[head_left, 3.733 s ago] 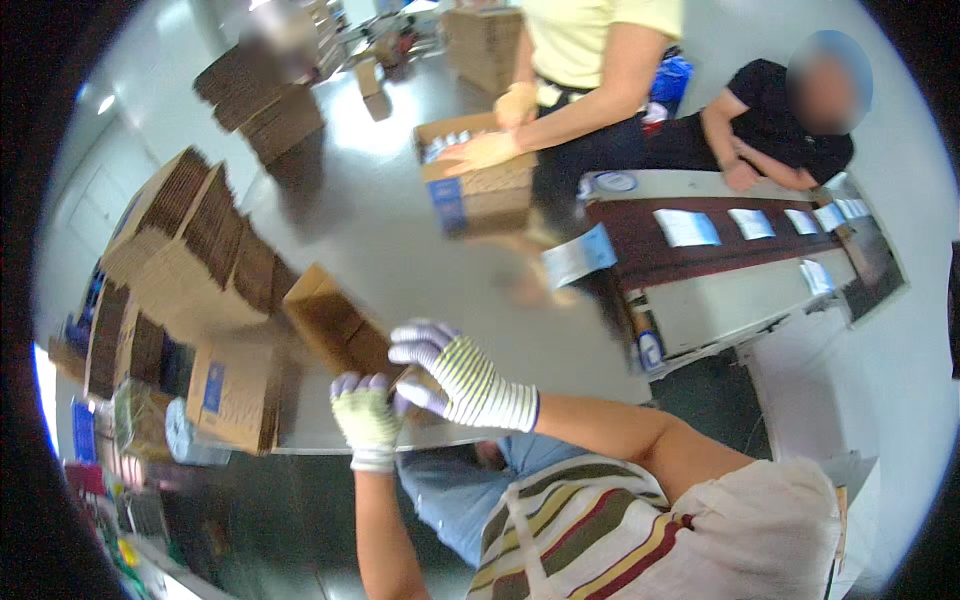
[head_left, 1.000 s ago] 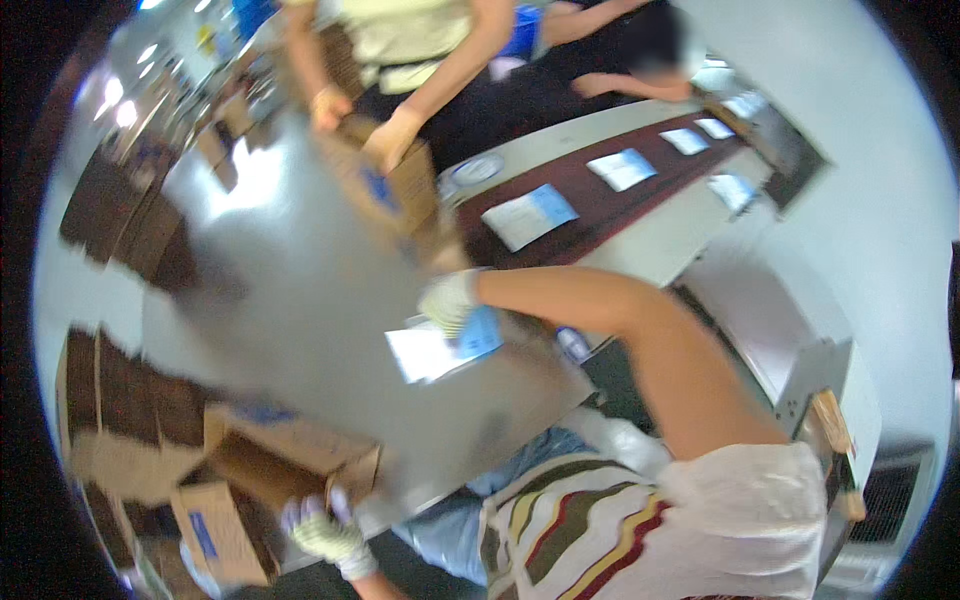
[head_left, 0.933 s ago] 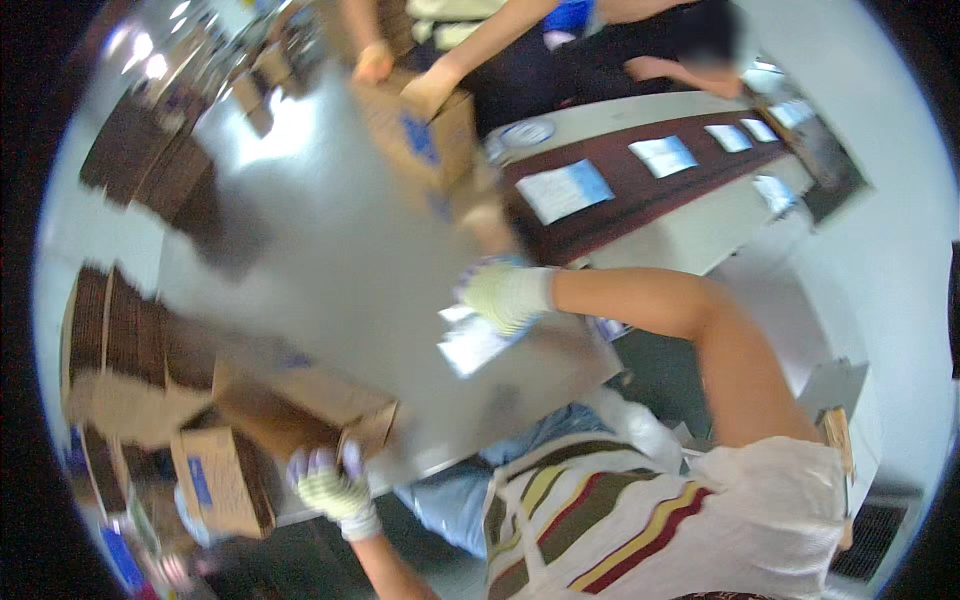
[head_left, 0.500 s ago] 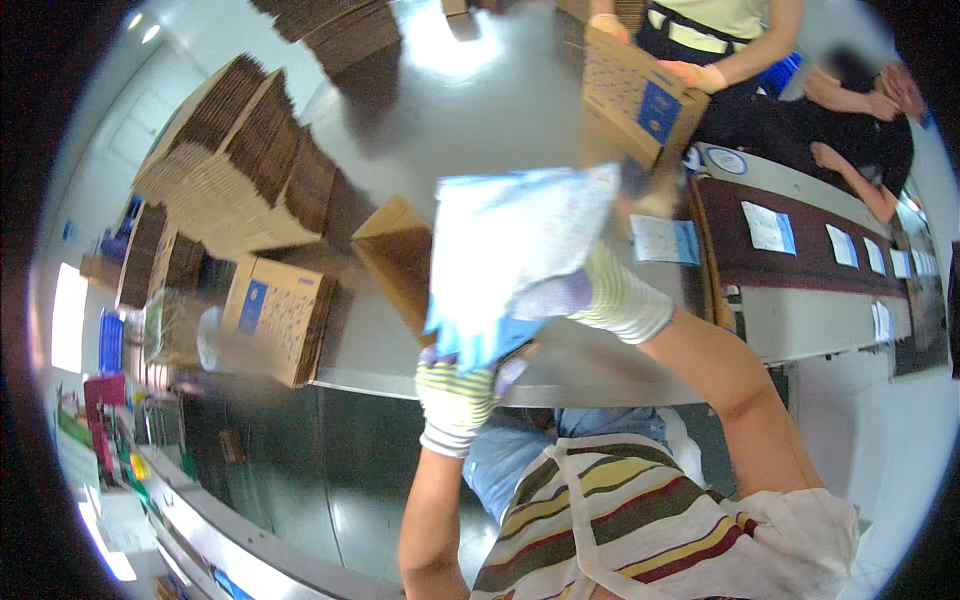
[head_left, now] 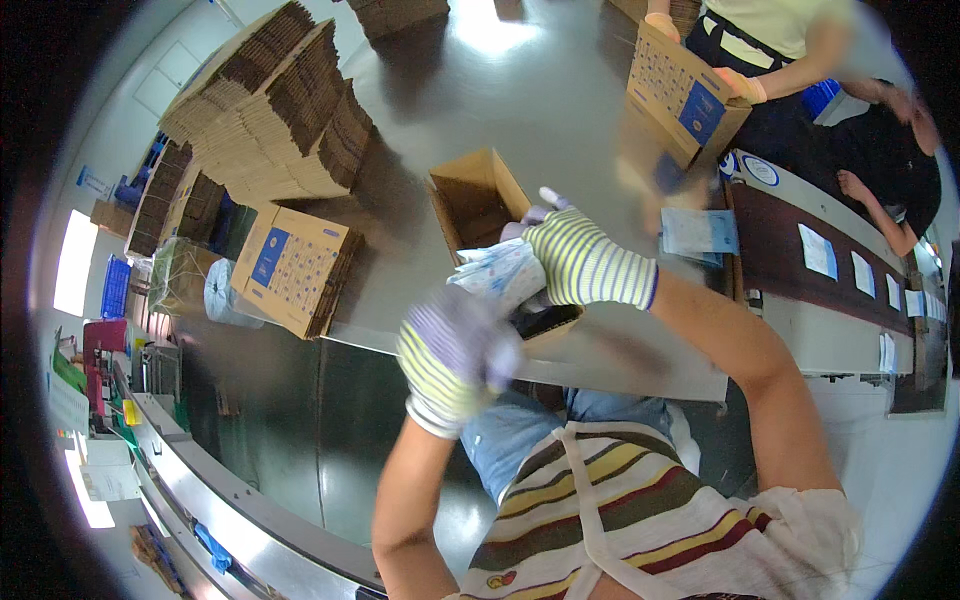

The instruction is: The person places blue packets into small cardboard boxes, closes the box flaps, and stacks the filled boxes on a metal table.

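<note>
An open brown cardboard box (head_left: 468, 208) stands on the metal table in front of me. Over its near part is a bundle of white and blue flat packets (head_left: 497, 272), tilted and partly inside the opening. My right hand (head_left: 590, 257), in a striped knit glove, grips the bundle from the right, one finger sticking out toward the box. Close to the bundle's near left side, my left hand (head_left: 455, 355) wears a matching glove; its fingers are smeared by motion, so their hold cannot be made out. The box's lower part is hidden by the packets and hands.
Tall stacks of flattened cardboard (head_left: 275, 110) and a smaller pile of printed cartons (head_left: 292, 265) stand at left. On the right, packets (head_left: 818, 250) lie along a dark conveyor belt (head_left: 780, 225), with more packets (head_left: 698, 232) at its end. Across the table, a gloved co-worker holds a carton (head_left: 680, 90).
The packets have come down from above the table to the box's mouth, turned more edge-on. My left hand has swung up beside them. The whole view has shifted a little.
</note>
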Available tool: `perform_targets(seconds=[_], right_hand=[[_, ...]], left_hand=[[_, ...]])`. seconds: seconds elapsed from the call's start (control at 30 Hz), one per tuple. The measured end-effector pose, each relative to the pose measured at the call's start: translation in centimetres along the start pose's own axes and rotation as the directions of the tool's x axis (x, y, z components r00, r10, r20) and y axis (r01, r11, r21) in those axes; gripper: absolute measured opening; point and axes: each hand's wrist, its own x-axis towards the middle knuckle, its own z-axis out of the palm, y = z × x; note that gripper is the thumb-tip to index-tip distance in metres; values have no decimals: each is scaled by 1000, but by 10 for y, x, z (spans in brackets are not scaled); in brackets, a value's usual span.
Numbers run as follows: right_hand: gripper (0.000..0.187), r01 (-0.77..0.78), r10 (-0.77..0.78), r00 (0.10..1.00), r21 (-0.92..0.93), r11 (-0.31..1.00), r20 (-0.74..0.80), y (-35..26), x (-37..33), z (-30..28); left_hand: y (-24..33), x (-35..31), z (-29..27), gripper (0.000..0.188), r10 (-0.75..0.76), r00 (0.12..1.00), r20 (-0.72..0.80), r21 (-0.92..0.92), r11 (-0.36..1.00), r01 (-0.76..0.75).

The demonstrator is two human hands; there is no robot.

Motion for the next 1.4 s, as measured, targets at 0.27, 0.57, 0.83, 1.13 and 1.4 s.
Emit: perform_targets(seconds=[0.27,0.57,0.83,1.13,1.4], right_hand=[[77,108,-76,981,176,978,-178,-18,-28,-20],[21,228,-281,925,-219,949,-256,-40,-72,34],[16,183,-199,765,-90,979,-612,-17,-72,30],[30,-150,174,914,95,984,-366,114,-144,-6],[51,-621,650,732,-193,760,203,306,-289,-41]], left_hand=[[-92,93,79,28,-288,410,865,335,941,-46],[-46,92,97,37,-326,-44,944,328,920,215],[-27,76,68,31,-265,360,895,250,964,88],[-45,17,70,39,-158,620,769,253,965,-67],[-37,22,65,43,-168,644,746,260,964,-49]])
